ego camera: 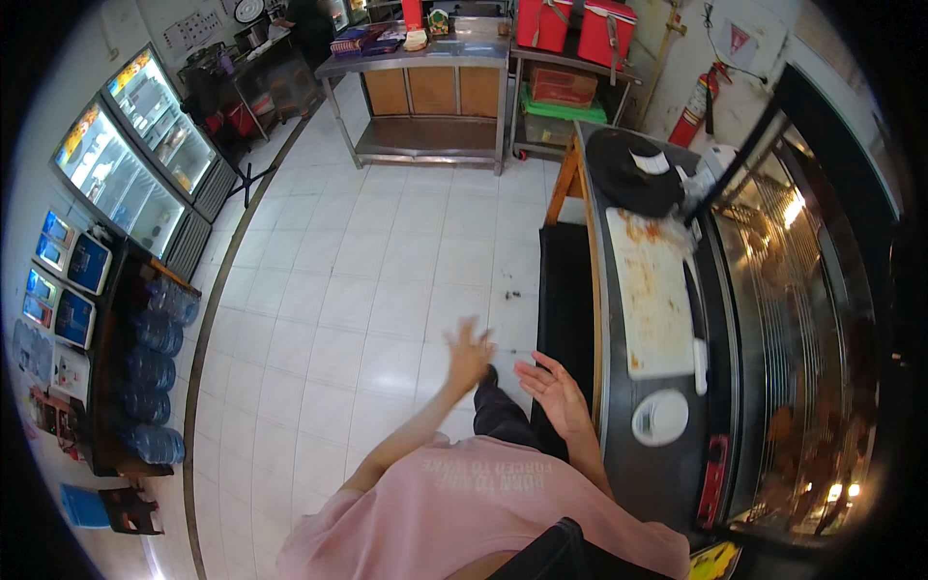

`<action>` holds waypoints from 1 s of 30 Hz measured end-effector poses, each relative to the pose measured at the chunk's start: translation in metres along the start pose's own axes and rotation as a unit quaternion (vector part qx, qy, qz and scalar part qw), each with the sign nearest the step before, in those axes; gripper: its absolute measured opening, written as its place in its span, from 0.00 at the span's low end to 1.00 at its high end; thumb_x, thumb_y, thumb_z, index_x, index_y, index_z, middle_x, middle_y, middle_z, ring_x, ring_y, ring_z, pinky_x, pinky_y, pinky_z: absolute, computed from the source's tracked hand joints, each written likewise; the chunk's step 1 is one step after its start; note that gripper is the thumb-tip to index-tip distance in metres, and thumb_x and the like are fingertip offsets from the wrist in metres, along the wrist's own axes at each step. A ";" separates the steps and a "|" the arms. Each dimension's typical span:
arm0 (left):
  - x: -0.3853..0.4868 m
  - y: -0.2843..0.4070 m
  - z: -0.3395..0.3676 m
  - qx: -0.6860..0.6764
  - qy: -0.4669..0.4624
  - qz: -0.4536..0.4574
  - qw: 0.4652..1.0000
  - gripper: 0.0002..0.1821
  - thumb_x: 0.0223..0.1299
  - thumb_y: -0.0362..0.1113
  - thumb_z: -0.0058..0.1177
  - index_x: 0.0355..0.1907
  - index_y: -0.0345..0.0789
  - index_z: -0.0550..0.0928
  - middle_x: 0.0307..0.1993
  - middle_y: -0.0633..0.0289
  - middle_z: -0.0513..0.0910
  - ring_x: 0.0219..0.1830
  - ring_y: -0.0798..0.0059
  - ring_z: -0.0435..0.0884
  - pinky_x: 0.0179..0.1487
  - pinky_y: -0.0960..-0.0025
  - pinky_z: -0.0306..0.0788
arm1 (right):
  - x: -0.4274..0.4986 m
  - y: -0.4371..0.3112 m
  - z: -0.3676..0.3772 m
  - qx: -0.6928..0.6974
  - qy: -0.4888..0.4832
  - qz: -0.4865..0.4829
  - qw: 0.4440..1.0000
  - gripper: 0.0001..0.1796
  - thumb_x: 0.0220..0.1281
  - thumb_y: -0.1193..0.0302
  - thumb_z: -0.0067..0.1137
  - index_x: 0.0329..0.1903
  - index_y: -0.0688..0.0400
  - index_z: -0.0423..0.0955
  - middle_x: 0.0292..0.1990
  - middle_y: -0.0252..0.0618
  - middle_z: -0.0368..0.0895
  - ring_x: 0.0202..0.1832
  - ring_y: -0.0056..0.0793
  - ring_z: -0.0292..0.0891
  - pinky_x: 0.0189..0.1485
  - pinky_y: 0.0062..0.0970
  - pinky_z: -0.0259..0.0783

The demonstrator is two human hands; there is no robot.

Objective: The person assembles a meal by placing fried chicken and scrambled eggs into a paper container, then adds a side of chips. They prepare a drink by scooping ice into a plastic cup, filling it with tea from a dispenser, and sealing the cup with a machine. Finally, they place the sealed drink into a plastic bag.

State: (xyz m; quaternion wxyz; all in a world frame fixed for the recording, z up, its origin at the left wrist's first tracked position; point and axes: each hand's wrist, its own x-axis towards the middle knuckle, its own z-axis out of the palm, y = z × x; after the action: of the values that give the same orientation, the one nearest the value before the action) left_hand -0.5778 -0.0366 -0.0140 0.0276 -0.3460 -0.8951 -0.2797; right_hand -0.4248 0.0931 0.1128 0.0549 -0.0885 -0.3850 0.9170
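My left hand (470, 357) is held out over the tiled floor, blurred, fingers apart and nothing in it. Close beside it, my right hand (557, 391) is raised with the palm partly turned up, also empty. The right forearm is near the wooden-edged counter (631, 464). On that counter lies a stained white cutting board (656, 304), with a white-handled knife (700, 366) along its right edge. A round white kitchen scale (660, 417) stands nearer to me. Behind the board is a round black slab (616, 170) with a white paper on it.
A lit glass food cabinet (783, 304) borders the counter at right. Ahead stand a stainless-steel table (464, 51) and red cooler boxes (540, 29) on a rack. Large water bottles (154, 371) and glass-door refrigerators (119, 174) line the left. A person (312, 22) is at the back.
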 end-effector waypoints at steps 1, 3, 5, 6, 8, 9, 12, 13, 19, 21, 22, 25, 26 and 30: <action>0.028 -0.035 -0.004 0.029 -0.025 -0.063 0.997 0.22 0.63 0.48 0.42 0.55 0.39 0.72 0.63 0.49 0.59 0.67 0.48 0.52 0.61 0.30 0.38 | 0.039 -0.024 -0.006 -0.093 0.016 -0.005 0.996 0.26 0.68 0.58 0.39 0.59 0.65 0.60 0.51 0.49 0.74 0.56 0.38 0.68 0.60 0.34 0.59; 0.076 -0.091 -0.020 0.061 0.036 -0.116 0.991 0.18 0.60 0.43 0.48 0.52 0.40 0.73 0.58 0.51 0.64 0.66 0.50 0.53 0.62 0.31 0.39 | 0.116 -0.057 -0.010 -0.235 0.034 -0.018 0.971 0.22 0.67 0.62 0.43 0.55 0.67 0.65 0.44 0.49 0.79 0.49 0.37 0.74 0.57 0.33 0.63; 0.120 -0.143 -0.055 0.088 0.079 -0.125 0.985 0.17 0.58 0.41 0.51 0.49 0.40 0.75 0.53 0.55 0.69 0.63 0.54 0.58 0.63 0.34 0.41 | 0.199 -0.082 -0.007 -0.387 0.060 -0.032 0.920 0.17 0.67 0.66 0.43 0.41 0.67 0.76 0.35 0.44 0.82 0.43 0.30 0.77 0.52 0.28 0.67; 0.142 -0.165 -0.071 0.096 0.100 -0.136 0.981 0.15 0.57 0.40 0.52 0.47 0.39 0.76 0.51 0.57 0.71 0.62 0.56 0.61 0.64 0.37 0.42 | 0.241 -0.091 -0.004 -0.401 -0.006 -0.068 0.913 0.17 0.68 0.66 0.43 0.41 0.67 0.76 0.36 0.42 0.82 0.43 0.29 0.76 0.51 0.27 0.67; 0.178 -0.200 -0.097 0.088 0.140 -0.185 0.969 0.10 0.57 0.38 0.52 0.41 0.38 0.79 0.46 0.60 0.74 0.57 0.60 0.66 0.65 0.42 0.45 | 0.321 -0.099 0.006 -0.406 -0.113 -0.093 0.902 0.16 0.68 0.68 0.42 0.40 0.66 0.77 0.37 0.39 0.82 0.43 0.27 0.76 0.51 0.25 0.67; 0.193 -0.213 -0.108 0.087 0.189 -0.190 0.959 0.08 0.57 0.38 0.52 0.37 0.38 0.80 0.44 0.62 0.75 0.53 0.63 0.69 0.65 0.45 0.46 | 0.355 -0.097 0.012 -0.390 -0.176 -0.123 0.895 0.16 0.68 0.68 0.42 0.40 0.66 0.77 0.37 0.37 0.81 0.43 0.26 0.76 0.50 0.24 0.67; 0.257 -0.264 -0.134 0.086 0.195 -0.231 0.949 0.07 0.57 0.36 0.52 0.30 0.37 0.82 0.42 0.60 0.76 0.49 0.64 0.71 0.64 0.49 0.50 | 0.460 -0.083 0.034 -0.386 -0.243 -0.050 0.888 0.14 0.67 0.68 0.45 0.38 0.65 0.78 0.36 0.37 0.81 0.40 0.24 0.75 0.46 0.22 0.68; 0.286 -0.282 -0.138 0.073 0.197 -0.252 0.945 0.07 0.57 0.36 0.51 0.33 0.37 0.81 0.42 0.60 0.76 0.49 0.64 0.71 0.63 0.51 0.51 | 0.497 -0.081 0.037 -0.422 -0.253 -0.046 0.869 0.14 0.66 0.68 0.46 0.37 0.65 0.78 0.34 0.37 0.80 0.39 0.24 0.75 0.44 0.22 0.68; 0.486 -0.372 -0.153 0.021 0.264 -0.228 0.937 0.22 0.55 0.30 0.51 0.54 0.34 0.67 0.42 0.55 0.76 0.47 0.60 0.72 0.56 0.58 0.60 | 0.672 -0.079 0.036 -0.482 -0.266 0.003 0.835 0.12 0.65 0.68 0.48 0.37 0.64 0.77 0.32 0.38 0.80 0.34 0.26 0.74 0.39 0.23 0.68; 0.571 -0.392 -0.158 0.003 0.264 -0.163 0.951 0.22 0.54 0.29 0.51 0.54 0.33 0.68 0.42 0.54 0.76 0.47 0.59 0.73 0.55 0.60 0.61 | 0.720 -0.094 0.025 -0.512 -0.235 -0.002 0.826 0.13 0.65 0.68 0.48 0.37 0.64 0.77 0.31 0.38 0.80 0.34 0.26 0.74 0.39 0.23 0.68; 0.616 -0.403 -0.163 -0.002 0.254 -0.135 0.958 0.22 0.54 0.29 0.52 0.54 0.33 0.68 0.43 0.54 0.76 0.46 0.58 0.73 0.55 0.60 0.62 | 0.744 -0.103 0.018 -0.499 -0.228 -0.018 0.836 0.12 0.65 0.69 0.47 0.37 0.65 0.77 0.33 0.37 0.80 0.38 0.22 0.76 0.42 0.21 0.70; 0.761 -0.434 -0.168 -0.027 0.218 0.001 0.976 0.22 0.52 0.26 0.50 0.52 0.32 0.69 0.43 0.50 0.76 0.47 0.55 0.73 0.52 0.60 0.65 | 0.822 -0.132 -0.012 -0.470 -0.112 -0.002 0.875 0.13 0.66 0.69 0.45 0.36 0.65 0.77 0.34 0.38 0.80 0.37 0.23 0.76 0.42 0.22 0.71; 0.812 -0.444 -0.168 -0.043 0.200 0.040 0.978 0.21 0.50 0.25 0.49 0.51 0.31 0.69 0.43 0.49 0.76 0.47 0.54 0.73 0.51 0.59 0.66 | 0.851 -0.139 -0.023 -0.478 -0.067 -0.010 0.876 0.14 0.67 0.69 0.45 0.36 0.66 0.76 0.34 0.38 0.80 0.37 0.23 0.76 0.42 0.22 0.71; 0.997 -0.481 -0.154 0.024 0.224 0.144 0.964 0.21 0.43 0.20 0.47 0.45 0.30 0.70 0.41 0.47 0.75 0.45 0.51 0.73 0.49 0.56 0.65 | 0.980 -0.165 -0.062 -0.453 0.037 -0.072 0.888 0.16 0.68 0.67 0.44 0.35 0.67 0.76 0.32 0.38 0.80 0.35 0.23 0.76 0.42 0.22 0.71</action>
State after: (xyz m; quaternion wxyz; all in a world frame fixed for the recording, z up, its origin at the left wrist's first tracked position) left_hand -1.6625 0.1949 0.1257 0.2755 -0.3993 -0.8132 -0.3214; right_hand -1.3652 0.4174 0.0708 0.0886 -0.1097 -0.7617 0.6324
